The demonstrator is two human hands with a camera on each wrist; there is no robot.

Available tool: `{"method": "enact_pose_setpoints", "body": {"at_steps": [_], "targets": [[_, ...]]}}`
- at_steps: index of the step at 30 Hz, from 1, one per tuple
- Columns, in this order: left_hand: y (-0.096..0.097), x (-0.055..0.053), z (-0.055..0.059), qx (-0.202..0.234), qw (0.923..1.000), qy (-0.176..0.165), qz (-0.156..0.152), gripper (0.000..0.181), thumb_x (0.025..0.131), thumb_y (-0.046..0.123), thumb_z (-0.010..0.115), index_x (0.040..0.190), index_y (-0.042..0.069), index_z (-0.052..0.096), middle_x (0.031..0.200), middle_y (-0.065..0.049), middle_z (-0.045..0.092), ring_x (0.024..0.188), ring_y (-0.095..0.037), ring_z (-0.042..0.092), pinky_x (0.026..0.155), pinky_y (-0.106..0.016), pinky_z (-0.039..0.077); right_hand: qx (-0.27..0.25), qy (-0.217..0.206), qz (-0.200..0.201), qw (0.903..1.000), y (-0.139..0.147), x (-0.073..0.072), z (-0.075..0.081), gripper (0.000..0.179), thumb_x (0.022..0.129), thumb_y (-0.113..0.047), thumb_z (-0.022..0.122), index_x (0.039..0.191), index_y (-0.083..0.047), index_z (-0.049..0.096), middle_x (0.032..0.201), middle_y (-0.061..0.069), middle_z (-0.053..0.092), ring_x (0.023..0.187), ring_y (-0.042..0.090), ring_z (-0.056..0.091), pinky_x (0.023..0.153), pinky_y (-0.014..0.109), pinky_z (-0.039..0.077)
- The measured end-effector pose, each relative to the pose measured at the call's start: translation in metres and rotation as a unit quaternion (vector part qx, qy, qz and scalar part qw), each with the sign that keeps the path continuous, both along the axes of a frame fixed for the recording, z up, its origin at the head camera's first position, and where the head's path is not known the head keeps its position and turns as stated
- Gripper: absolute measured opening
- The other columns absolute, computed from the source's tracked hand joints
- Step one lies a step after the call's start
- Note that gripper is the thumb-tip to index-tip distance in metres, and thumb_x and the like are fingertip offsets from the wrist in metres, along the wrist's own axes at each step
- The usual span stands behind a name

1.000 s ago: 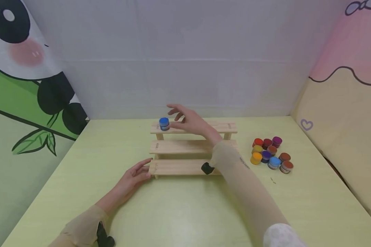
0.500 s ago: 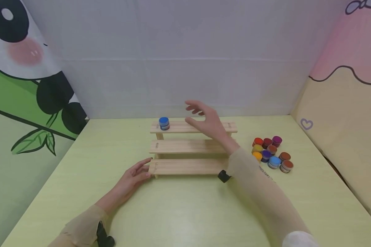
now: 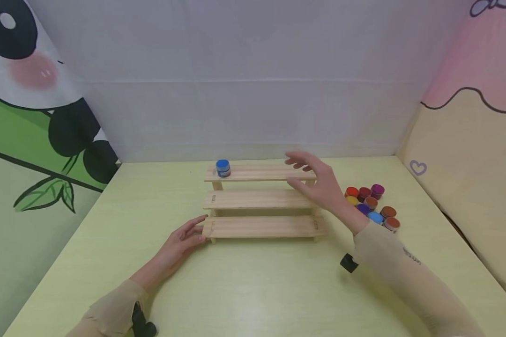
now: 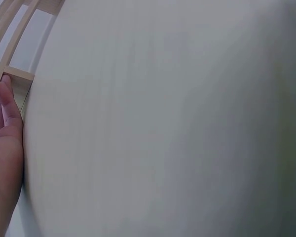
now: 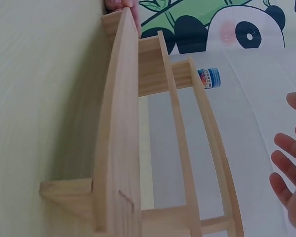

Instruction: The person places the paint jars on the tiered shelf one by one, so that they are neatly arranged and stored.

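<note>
A three-tier wooden display rack [image 3: 261, 227] stands on the table. On the left end of its top tier sits a small paint jar with a blue lid [image 3: 223, 168], also seen in the right wrist view as a blue jar [image 5: 208, 78]. My left hand [image 3: 181, 243] holds the left end of the bottom tier, thumb at the front and fingers at the edge; in the left wrist view its fingers [image 4: 9, 106] meet the wood. My right hand [image 3: 318, 182] hovers by the right end of the upper tiers, fingers spread and holding nothing.
To the right of the rack stands a cluster of several paint jars [image 3: 370, 203] with red, yellow, purple, blue and brown lids, partly behind my right forearm. A pale wall [image 3: 253, 117] rises behind the table, and cartoon-printed panels [image 3: 472, 154] flank it.
My right hand has moved away from the blue-lidded jar, to the right along the rack toward the jar cluster. The jar stays on the top tier. My left hand has kept its place.
</note>
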State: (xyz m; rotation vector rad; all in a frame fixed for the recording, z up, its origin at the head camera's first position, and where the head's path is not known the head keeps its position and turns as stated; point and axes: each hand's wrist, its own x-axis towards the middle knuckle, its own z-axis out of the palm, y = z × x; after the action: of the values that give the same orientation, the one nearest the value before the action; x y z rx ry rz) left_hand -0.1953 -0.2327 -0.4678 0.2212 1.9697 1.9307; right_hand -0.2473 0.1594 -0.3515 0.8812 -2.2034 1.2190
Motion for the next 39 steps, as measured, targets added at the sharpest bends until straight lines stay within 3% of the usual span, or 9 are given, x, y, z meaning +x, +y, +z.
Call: {"method": "enact_pose_setpoints", "body": {"at_steps": [8, 13, 18, 21, 24, 29, 31, 34, 39], "targets": [[-0.001, -0.001, 0.000, -0.005, 1.0000, 0.001, 0.000, 0.067, 0.099, 0.014, 0.059, 0.156, 0.010, 0.025, 0.121, 0.010, 0.062, 0.112, -0.001, 0.061, 0.096, -0.014, 0.049, -0.002, 0.017, -0.024, 0.9996, 0.037, 0.026, -0.015, 0.063, 0.083, -0.003, 0.073, 0.141, -0.013, 0.053, 0.127, 0.009, 0.067, 0.108, 0.025, 0.061, 0.090, 0.034, 0.049], [0.000, -0.001, 0.000, -0.007, 1.0000, -0.001, 0.003, 0.068, 0.098, 0.015, 0.060, 0.156, 0.010, 0.025, 0.120, 0.010, 0.062, 0.112, -0.001, 0.061, 0.096, -0.015, 0.049, 0.005, 0.019, -0.052, 0.9984, 0.058, 0.038, -0.025, 0.065, 0.081, 0.000, 0.073, 0.141, -0.011, 0.052, 0.127, 0.011, 0.066, 0.108, 0.017, 0.060, 0.090, 0.024, 0.046], [0.000, -0.002, 0.000, -0.009, 0.9999, -0.003, 0.006, 0.068, 0.098, 0.015, 0.060, 0.156, 0.011, 0.026, 0.120, 0.011, 0.063, 0.111, -0.001, 0.062, 0.096, -0.015, 0.050, 0.033, -0.005, -0.071, 0.9969, 0.079, 0.047, -0.034, 0.068, 0.081, 0.001, 0.074, 0.143, -0.014, 0.050, 0.127, 0.011, 0.066, 0.108, 0.006, 0.057, 0.092, 0.013, 0.043], [0.000, -0.001, -0.001, -0.010, 0.9999, -0.004, 0.006, 0.067, 0.098, 0.015, 0.060, 0.156, 0.011, 0.026, 0.120, 0.011, 0.063, 0.112, -0.001, 0.062, 0.096, -0.015, 0.050, 0.059, -0.014, -0.082, 0.9948, 0.091, 0.051, -0.039, 0.070, 0.081, 0.001, 0.074, 0.144, -0.014, 0.049, 0.128, 0.011, 0.065, 0.108, -0.002, 0.053, 0.093, 0.013, 0.042], [0.000, -0.001, -0.001, -0.009, 0.9999, -0.004, 0.006, 0.067, 0.099, 0.015, 0.060, 0.156, 0.011, 0.025, 0.120, 0.010, 0.063, 0.111, -0.001, 0.062, 0.096, -0.015, 0.050, 0.094, -0.010, -0.094, 0.9910, 0.102, 0.054, -0.042, 0.070, 0.080, -0.001, 0.076, 0.144, -0.012, 0.050, 0.128, 0.011, 0.064, 0.109, 0.003, 0.054, 0.094, 0.015, 0.041], [0.000, 0.000, 0.000, -0.004, 1.0000, 0.000, 0.003, 0.067, 0.099, 0.014, 0.059, 0.156, 0.010, 0.025, 0.121, 0.010, 0.062, 0.111, -0.001, 0.062, 0.096, -0.015, 0.050, 0.151, -0.008, -0.101, 0.9833, 0.120, 0.060, -0.047, 0.070, 0.076, -0.003, 0.080, 0.140, -0.010, 0.053, 0.132, 0.010, 0.061, 0.118, 0.023, 0.053, 0.102, 0.007, 0.032], [0.000, 0.000, 0.000, -0.004, 1.0000, 0.002, 0.002, 0.067, 0.099, 0.014, 0.059, 0.156, 0.010, 0.024, 0.121, 0.009, 0.062, 0.111, -0.001, 0.062, 0.096, -0.015, 0.050, 0.174, -0.014, -0.102, 0.9793, 0.129, 0.063, -0.050, 0.069, 0.076, -0.004, 0.082, 0.139, -0.012, 0.055, 0.135, 0.008, 0.060, 0.122, 0.025, 0.050, 0.104, 0.004, 0.026], [0.000, -0.001, 0.001, -0.005, 1.0000, 0.002, 0.001, 0.067, 0.099, 0.014, 0.059, 0.156, 0.010, 0.025, 0.121, 0.009, 0.062, 0.111, -0.001, 0.062, 0.096, -0.015, 0.050, 0.207, -0.017, -0.102, 0.9728, 0.141, 0.067, -0.053, 0.067, 0.075, -0.007, 0.083, 0.137, -0.012, 0.056, 0.137, 0.008, 0.057, 0.125, 0.027, 0.047, 0.105, 0.010, 0.025], [0.001, -0.001, 0.001, -0.007, 1.0000, 0.002, -0.001, 0.067, 0.099, 0.015, 0.059, 0.156, 0.011, 0.025, 0.123, 0.008, 0.061, 0.112, -0.001, 0.062, 0.096, -0.015, 0.050, 0.242, -0.019, -0.116, 0.9632, 0.162, 0.075, -0.058, 0.072, 0.074, -0.010, 0.084, 0.139, -0.012, 0.054, 0.138, 0.009, 0.056, 0.116, 0.020, 0.045, 0.084, 0.018, 0.037]]}}
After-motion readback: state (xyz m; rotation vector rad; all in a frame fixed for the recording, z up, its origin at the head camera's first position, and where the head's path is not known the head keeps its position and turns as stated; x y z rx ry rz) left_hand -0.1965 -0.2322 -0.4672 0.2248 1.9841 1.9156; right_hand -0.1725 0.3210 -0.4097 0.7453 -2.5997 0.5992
